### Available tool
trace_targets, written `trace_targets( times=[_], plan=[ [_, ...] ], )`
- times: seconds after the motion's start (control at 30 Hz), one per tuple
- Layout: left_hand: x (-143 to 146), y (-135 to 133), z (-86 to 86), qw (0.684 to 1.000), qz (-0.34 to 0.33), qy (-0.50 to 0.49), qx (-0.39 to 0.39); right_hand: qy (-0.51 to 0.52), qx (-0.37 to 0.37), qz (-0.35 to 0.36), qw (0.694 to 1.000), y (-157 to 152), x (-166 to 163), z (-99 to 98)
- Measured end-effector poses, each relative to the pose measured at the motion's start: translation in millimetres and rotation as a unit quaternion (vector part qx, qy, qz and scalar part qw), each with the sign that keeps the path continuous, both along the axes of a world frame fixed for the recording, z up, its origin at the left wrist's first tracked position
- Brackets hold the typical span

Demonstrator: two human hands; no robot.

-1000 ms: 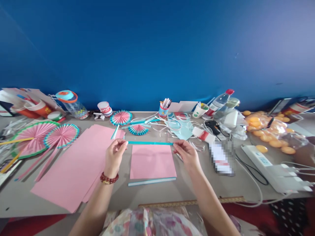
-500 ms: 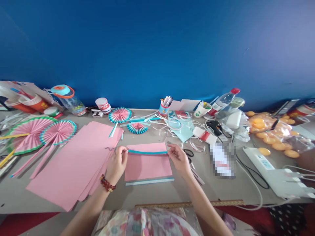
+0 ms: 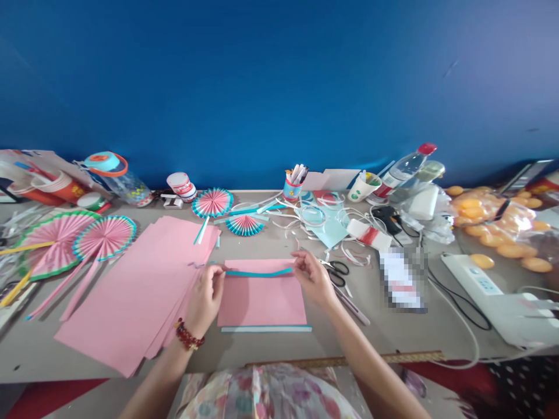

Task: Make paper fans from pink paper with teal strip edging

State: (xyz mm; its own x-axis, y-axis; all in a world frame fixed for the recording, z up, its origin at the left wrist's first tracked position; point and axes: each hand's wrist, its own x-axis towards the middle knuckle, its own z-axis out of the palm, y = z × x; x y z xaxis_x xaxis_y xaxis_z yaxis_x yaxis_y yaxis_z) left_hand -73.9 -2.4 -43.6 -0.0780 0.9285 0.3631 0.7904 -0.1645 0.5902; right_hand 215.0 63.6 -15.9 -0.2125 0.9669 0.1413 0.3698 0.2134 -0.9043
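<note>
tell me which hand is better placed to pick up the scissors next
Probably the right hand: the scissors lie beside it, right of the small pink sheet. The left hand is farther, at the left end of the blue strip.

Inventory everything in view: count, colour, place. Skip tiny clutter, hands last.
pink sheet: 1, pink, front centre
teal strip: 1, teal, over sheet
near strip: 1, white/teal, sheet's near edge
paper stack: 1, pink, left
fans: 4, pink, left and back
pen cup: 1, blue and red, back centre
paper cups: several, red or white, back
paper pieces: many, white or blue, back
red-capped bottle: 1, clear, back right
blue-lidded bottle: 1, clear, back left
scissors: 1, black-handled, right of sheet
power strip: 1, white, right
balls: many, orange, right
table: 1, grey, below
wall: 1, blue, behind
left hand: 1, red bracelet, teal strip's left end
right hand: 1, bare, teal strip's right end
</note>
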Motion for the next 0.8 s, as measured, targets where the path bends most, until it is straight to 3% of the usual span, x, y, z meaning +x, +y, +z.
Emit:
trace_targets(
  times=[0.27, 0.37, 0.53, 0.63, 0.8],
  plan=[
    [9.3, 3.2, 0.1, 0.997, -0.058, 0.042, 0.003, 0.052, 0.01, -0.001, 0.999, 47.8, -0.9, -8.7],
    [9.5, 1.3, -0.3, 0.998, -0.056, 0.027, 0.011, 0.084, 0.018, -0.013, 0.996, 51.0, -1.6, -7.9],
    [9.9, -0.8, -0.2, 0.999, -0.048, -0.004, 0.015, 0.113, -0.028, 0.03, 0.993, 50.2, -5.8, -16.6],
    [10.9, 0.0, -0.6, 0.999, -0.054, -0.001, 0.005, 0.12, -0.017, 0.01, 0.993, 59.3, -9.9, -21.0],
    [11.5, -0.1, 1.6, 0.998, -0.06, -0.013, 0.017, 0.117, 0.011, 0.004, 0.993, 63.1, -14.4, -9.6]
  ],
)
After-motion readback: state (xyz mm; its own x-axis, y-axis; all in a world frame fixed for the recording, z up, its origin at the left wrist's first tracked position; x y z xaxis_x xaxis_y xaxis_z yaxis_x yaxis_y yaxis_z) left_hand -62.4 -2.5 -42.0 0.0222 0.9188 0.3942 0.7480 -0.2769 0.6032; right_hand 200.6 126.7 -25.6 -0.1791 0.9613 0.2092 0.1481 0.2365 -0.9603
